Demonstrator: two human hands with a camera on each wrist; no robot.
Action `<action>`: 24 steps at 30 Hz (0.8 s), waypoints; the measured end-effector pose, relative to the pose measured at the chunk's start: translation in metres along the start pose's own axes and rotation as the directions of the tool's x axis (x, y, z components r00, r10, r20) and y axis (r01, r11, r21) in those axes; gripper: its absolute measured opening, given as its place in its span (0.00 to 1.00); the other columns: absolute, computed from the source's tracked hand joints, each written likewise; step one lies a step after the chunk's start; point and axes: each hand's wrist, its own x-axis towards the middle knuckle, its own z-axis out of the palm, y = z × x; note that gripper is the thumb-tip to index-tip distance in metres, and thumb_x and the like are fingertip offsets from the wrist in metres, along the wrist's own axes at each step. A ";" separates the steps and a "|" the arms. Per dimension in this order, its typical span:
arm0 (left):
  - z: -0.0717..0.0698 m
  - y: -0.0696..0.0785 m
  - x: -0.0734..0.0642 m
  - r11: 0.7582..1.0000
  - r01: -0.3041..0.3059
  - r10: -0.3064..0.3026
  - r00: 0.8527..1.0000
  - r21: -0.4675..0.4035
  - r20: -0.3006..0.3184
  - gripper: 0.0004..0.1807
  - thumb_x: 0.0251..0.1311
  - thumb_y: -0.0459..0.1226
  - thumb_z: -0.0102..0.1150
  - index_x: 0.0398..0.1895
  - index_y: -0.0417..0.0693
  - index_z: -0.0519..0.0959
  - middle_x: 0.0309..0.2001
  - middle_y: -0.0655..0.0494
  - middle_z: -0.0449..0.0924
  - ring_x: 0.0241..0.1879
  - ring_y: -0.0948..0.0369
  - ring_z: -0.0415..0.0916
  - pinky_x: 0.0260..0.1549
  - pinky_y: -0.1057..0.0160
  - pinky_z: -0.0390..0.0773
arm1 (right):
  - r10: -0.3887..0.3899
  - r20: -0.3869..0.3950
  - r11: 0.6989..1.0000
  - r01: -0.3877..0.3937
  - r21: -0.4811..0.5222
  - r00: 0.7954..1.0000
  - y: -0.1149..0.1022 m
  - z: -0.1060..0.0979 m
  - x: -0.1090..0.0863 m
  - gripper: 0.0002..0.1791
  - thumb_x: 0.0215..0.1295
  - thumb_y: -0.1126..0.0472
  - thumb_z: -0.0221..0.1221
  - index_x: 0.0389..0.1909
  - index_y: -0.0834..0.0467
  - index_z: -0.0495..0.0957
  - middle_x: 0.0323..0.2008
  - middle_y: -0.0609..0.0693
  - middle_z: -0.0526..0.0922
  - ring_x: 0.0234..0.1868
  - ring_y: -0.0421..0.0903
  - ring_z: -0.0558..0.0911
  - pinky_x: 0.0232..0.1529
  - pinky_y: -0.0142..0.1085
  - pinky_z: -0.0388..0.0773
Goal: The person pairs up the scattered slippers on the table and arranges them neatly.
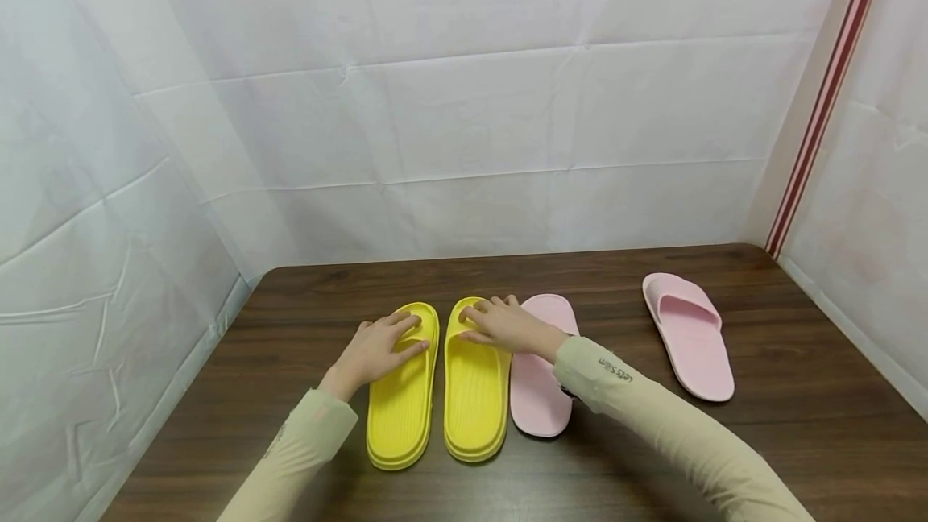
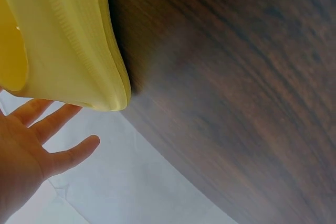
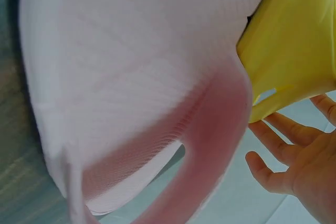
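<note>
1. We see the left hand [image 1: 373, 351] with its fingers spread wide, over the front of one yellow slipper [image 1: 399, 421], whose heel extends from the hand toward the person.
2. We see the right hand [image 1: 511, 327], fingers apart and lightly bent, over the front of the second yellow slipper [image 1: 474, 413]; how firmly either hand touches, we cannot tell.
3. Under the right wrist we find a pink slipper [image 1: 540, 405], partly covered.
4. Well to the right hand's right, we see another pink slipper [image 1: 703, 357] on the dark wooden table [image 1: 290, 329].
</note>
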 end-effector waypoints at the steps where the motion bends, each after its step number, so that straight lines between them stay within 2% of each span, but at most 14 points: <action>1: 0.000 0.000 0.000 1.000 0.002 -0.002 1.000 -0.001 0.001 0.32 0.58 0.60 0.41 0.59 0.52 0.67 0.61 0.46 0.65 0.58 0.47 0.67 0.52 0.36 0.59 | -0.002 -0.002 1.000 0.002 0.002 1.000 0.000 0.000 -0.001 0.23 0.66 0.41 0.39 0.54 0.48 0.66 0.53 0.51 0.73 0.49 0.50 0.72 0.44 0.44 0.63; 8: 0.000 0.001 -0.001 1.000 0.008 -0.008 1.000 -0.012 -0.004 0.32 0.58 0.60 0.41 0.59 0.52 0.67 0.62 0.45 0.64 0.59 0.47 0.65 0.53 0.37 0.59 | 0.010 0.010 0.999 -0.010 0.053 1.000 -0.001 0.000 -0.008 0.22 0.68 0.44 0.38 0.57 0.48 0.65 0.59 0.54 0.68 0.56 0.55 0.70 0.51 0.51 0.62; 14: 0.000 0.002 -0.004 1.000 0.012 -0.012 1.000 -0.025 -0.011 0.31 0.58 0.59 0.43 0.59 0.50 0.68 0.62 0.45 0.64 0.58 0.47 0.66 0.53 0.36 0.59 | 0.011 0.037 0.998 -0.013 0.054 0.999 -0.001 -0.001 -0.011 0.23 0.68 0.45 0.38 0.60 0.47 0.63 0.62 0.54 0.65 0.59 0.58 0.68 0.55 0.56 0.60; 24: 0.000 0.002 -0.003 1.000 0.000 0.000 1.000 0.001 -0.021 0.31 0.58 0.59 0.42 0.59 0.50 0.68 0.62 0.46 0.64 0.57 0.48 0.67 0.52 0.38 0.61 | -0.006 0.024 0.998 0.005 0.063 1.000 0.001 -0.001 -0.012 0.23 0.68 0.46 0.39 0.61 0.46 0.62 0.62 0.52 0.66 0.58 0.57 0.69 0.54 0.56 0.61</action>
